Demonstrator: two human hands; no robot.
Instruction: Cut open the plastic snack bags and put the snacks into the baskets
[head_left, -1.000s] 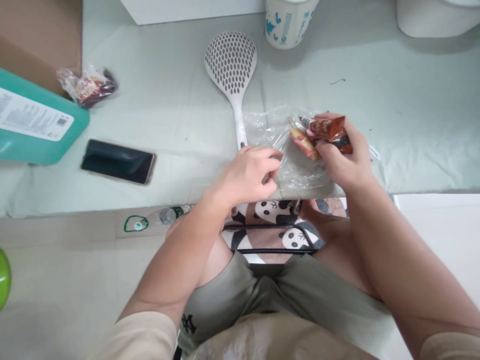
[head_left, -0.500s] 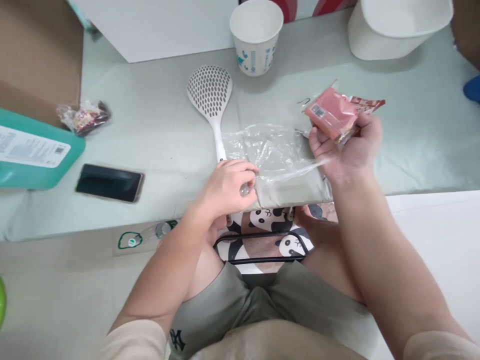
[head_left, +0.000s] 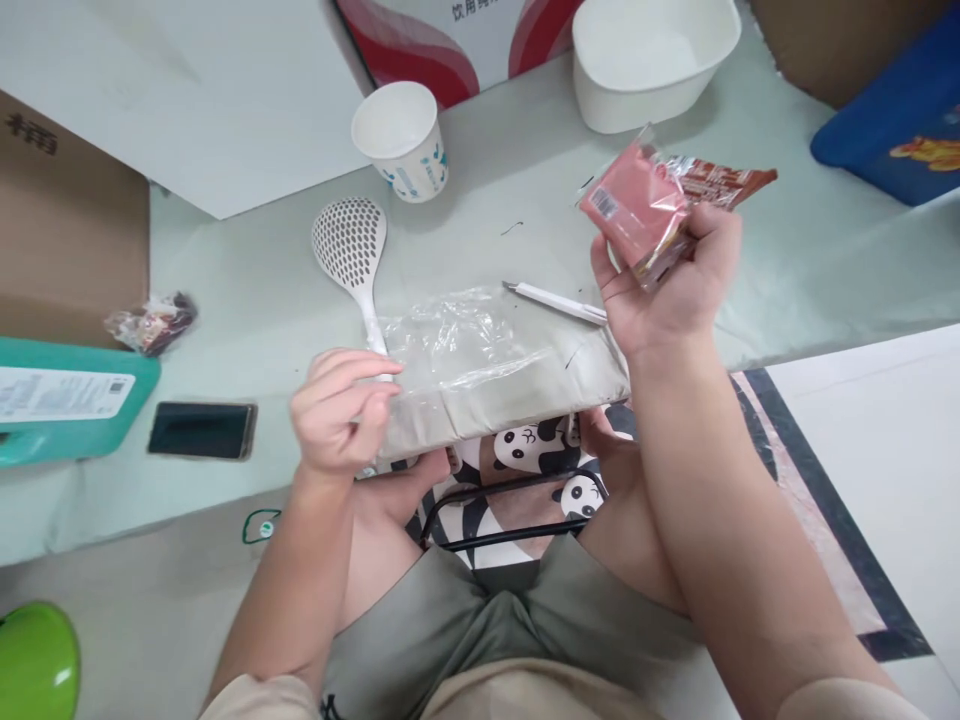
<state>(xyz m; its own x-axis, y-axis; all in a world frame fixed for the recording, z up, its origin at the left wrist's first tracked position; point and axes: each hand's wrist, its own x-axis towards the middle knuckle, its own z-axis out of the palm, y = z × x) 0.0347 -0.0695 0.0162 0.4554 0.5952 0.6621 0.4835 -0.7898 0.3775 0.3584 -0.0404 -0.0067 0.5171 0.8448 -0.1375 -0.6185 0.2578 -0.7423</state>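
My right hand is raised over the table, palm up, with its fingers closed around snack packets. One is a pink packet with a barcode in clear wrap; beside it is a reddish-brown packet. My left hand hovers at the table's front edge, fingers apart, and nothing shows in it. Just beyond its fingertips is the handle of a white skimmer with a perforated bowl. A crumpled clear plastic bag lies flat between my hands. Near my right hand rests a slim white pen-like tool.
A paper cup and a white tub stand at the back. On the left are a phone, a small wrapped snack, a teal jug and a cardboard box. A blue container stands right.
My left hand has moved left, off the plastic bag, and its fingers have opened. The bag's edge has come away from my right hand, which still holds the packets. The view has shifted.
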